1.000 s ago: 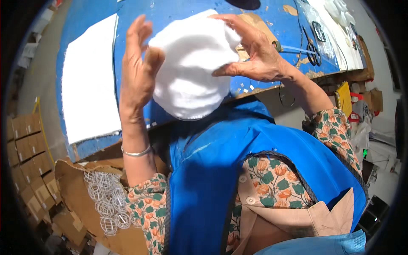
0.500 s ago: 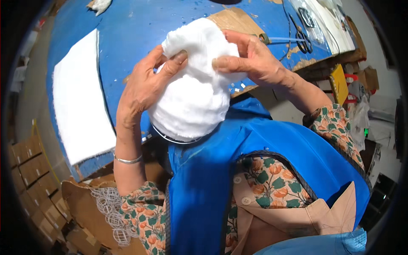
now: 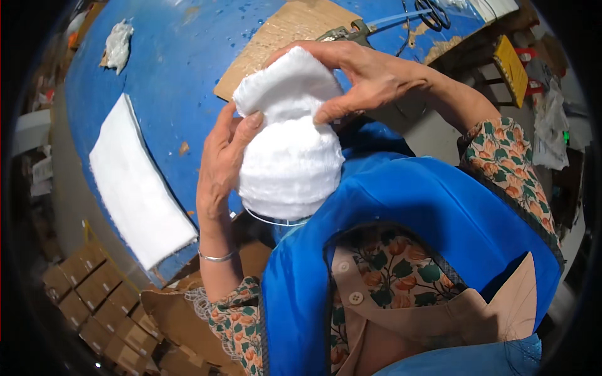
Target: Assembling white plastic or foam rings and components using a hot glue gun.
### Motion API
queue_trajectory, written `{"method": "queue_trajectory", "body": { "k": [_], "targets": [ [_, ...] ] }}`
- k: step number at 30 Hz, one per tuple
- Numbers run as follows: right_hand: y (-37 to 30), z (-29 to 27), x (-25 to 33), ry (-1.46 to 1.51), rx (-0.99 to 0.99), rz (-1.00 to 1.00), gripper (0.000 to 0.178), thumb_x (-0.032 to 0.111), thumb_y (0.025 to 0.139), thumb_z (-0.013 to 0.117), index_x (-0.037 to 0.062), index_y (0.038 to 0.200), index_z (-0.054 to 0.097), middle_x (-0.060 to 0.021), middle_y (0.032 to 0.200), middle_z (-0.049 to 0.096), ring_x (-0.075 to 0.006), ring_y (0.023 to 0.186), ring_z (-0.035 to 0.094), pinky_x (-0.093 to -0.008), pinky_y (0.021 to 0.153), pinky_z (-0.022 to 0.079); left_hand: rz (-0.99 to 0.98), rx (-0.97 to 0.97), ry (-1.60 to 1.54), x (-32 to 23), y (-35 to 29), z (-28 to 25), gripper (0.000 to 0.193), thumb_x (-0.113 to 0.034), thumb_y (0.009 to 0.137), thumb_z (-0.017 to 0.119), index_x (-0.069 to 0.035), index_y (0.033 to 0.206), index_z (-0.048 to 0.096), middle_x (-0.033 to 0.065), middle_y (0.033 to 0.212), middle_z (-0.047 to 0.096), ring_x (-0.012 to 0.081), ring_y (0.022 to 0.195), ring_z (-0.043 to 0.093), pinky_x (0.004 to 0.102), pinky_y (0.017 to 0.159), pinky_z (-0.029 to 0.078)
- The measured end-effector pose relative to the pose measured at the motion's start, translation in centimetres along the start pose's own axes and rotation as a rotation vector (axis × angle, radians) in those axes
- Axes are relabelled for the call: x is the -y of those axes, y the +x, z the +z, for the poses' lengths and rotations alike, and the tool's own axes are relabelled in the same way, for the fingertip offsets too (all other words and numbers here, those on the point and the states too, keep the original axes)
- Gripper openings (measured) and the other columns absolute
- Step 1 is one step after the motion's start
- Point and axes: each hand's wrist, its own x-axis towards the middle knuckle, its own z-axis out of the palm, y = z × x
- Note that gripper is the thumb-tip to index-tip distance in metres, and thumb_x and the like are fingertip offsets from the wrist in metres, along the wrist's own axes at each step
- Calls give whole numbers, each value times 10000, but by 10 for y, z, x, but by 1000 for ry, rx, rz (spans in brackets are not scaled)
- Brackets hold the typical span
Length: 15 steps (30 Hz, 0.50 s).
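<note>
Between my hands is a white, fluffy piece of fabric, wrapped over a rounded form. A thin white wire ring shows along its lower edge; the rest of the form is hidden. My left hand grips the fabric's left side, with the thumb on top. Opposite it, my right hand pinches the upper right side, thumb in front and fingers behind. A loose flap of the fabric stands up between the two hands. To the left, a flat white fabric strip lies on the blue table.
Beyond my hands lies a wooden board with a dark glue-gun-like tool and its pale blue rod. Black-handled scissors are at the far right. A plastic-wrapped bundle sits far left. Below left are cardboard boxes and white wire frames.
The view has shifted, bringing more of the board into sight. The flap between my hands has opened out wider, and the wrapped form appears more upright. Both hands still hold the fabric.
</note>
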Motion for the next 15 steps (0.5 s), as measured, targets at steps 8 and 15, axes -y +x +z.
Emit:
{"method": "queue_trajectory", "body": {
  "k": [8,15],
  "targets": [
    [-5,-6,-4,-67,45,-161,657,124,744,681,57,1332,394,-145,1240,520,-251,1081,551,-366,890,479,-71,-8,-53,-5,-2,3,569,-271,854,626,35,1288,424,140,988,614,182,956,558,297,856,414],
    [-6,5,-13,-337,-80,-459,652,99,732,659,62,1314,369,-176,989,588,-361,927,585,-440,845,475,-36,-4,-85,-5,-3,2,648,-226,824,666,51,1322,358,146,1000,617,196,984,567,315,878,422]
  ]
}}
